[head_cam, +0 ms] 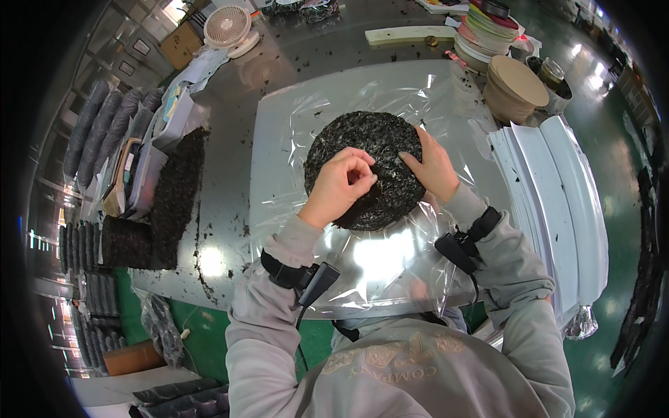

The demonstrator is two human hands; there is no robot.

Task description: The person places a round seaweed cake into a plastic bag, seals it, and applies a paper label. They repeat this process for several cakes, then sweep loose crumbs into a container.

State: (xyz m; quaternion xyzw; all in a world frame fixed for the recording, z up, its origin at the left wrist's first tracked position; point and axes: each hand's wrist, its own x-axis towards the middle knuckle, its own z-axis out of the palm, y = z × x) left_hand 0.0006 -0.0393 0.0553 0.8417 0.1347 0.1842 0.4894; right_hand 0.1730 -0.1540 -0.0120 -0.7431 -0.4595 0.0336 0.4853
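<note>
A thick round cake of dark, pressed dried leaf or seaweed [360, 133] lies on clear plastic film [324, 282] over a pale board [272, 157]. Over the left part of the cake is my left hand [342, 183], its thumb and forefinger brought close together near the middle; whether a small bit is between them I cannot tell. My right hand [436, 164] holds the cake's right edge, thumb on top and fingers around the side.
Stacked white sheets [549, 209] lie at right, with round brown discs [515, 86] and stacked colored plates [486, 36] behind. A dark pressed slab [180, 198] and plastic bins [149, 177] stand at left. A small fan [227, 26] is at back left.
</note>
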